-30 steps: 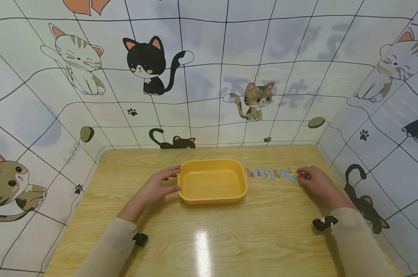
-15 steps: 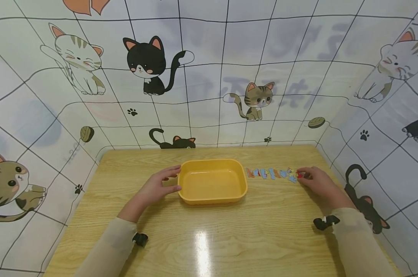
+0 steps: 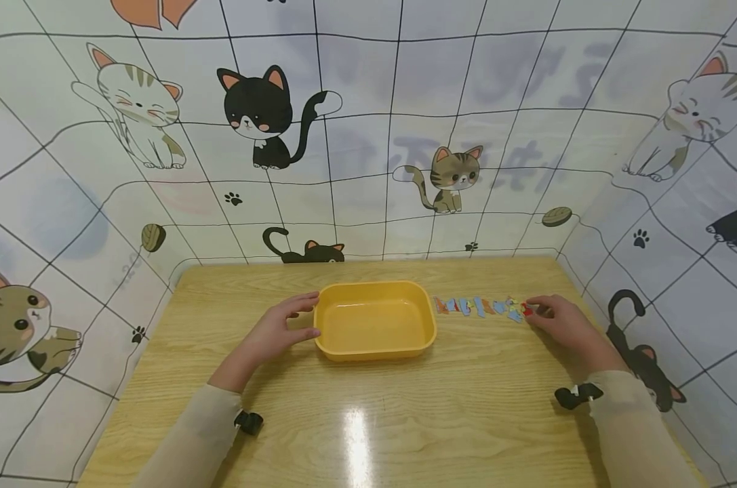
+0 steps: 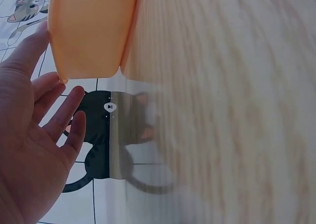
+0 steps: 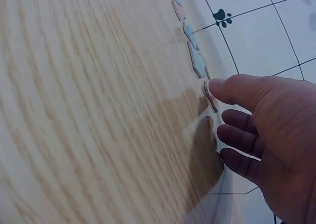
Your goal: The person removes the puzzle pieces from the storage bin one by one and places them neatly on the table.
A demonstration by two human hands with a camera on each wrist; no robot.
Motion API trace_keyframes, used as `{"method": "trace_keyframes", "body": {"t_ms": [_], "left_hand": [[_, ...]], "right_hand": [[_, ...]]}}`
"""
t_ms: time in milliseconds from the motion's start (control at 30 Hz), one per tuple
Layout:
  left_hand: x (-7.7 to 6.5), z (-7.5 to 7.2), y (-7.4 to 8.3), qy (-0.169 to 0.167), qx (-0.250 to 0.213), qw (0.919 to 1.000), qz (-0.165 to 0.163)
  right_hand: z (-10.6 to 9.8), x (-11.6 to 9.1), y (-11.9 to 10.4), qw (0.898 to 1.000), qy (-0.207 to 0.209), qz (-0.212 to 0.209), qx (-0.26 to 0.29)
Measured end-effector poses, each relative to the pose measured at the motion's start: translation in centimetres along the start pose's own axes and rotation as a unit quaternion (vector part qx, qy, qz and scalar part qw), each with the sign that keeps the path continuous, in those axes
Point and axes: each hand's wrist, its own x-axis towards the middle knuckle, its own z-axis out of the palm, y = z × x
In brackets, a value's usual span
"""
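In the head view, my left hand rests at the left end of a yellow plastic tray, thumb and fingers spread and fingertips right at its rim. The left wrist view shows those fingers loosely extended beside the tray's end wall. Right of the tray, several small colourful puzzle pieces lie in a row. My right hand pinches a red puzzle piece at the row's right end between thumb and index finger. In the right wrist view, the thumb tip partly covers that piece, which lies on the table.
The wooden table has a bright light reflection near its front. A white cloth backdrop with black grid lines and cartoon cats surrounds the back and sides. Dark straps sit at both wrists.
The right hand and wrist have shifted very slightly to the right, and more of the red puzzle piece shows beside the fingers. The left hand and tray stay in place.
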Motion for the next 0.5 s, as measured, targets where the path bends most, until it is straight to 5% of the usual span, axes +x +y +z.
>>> {"method": "trace_keyframes", "body": {"t_ms": [300,500], "left_hand": [[-0.2,-0.1,-0.5,0.052,-0.023,0.9979,-0.03],[-0.1,-1.0,-1.1,0.094,0.096,0.9902,-0.037]], "right_hand": [[-0.2,0.1,-1.1,1.0,0.023,-0.013,0.013],[-0.1,-0.2,-2.6,0.997,0.053,-0.056,-0.012]]}}
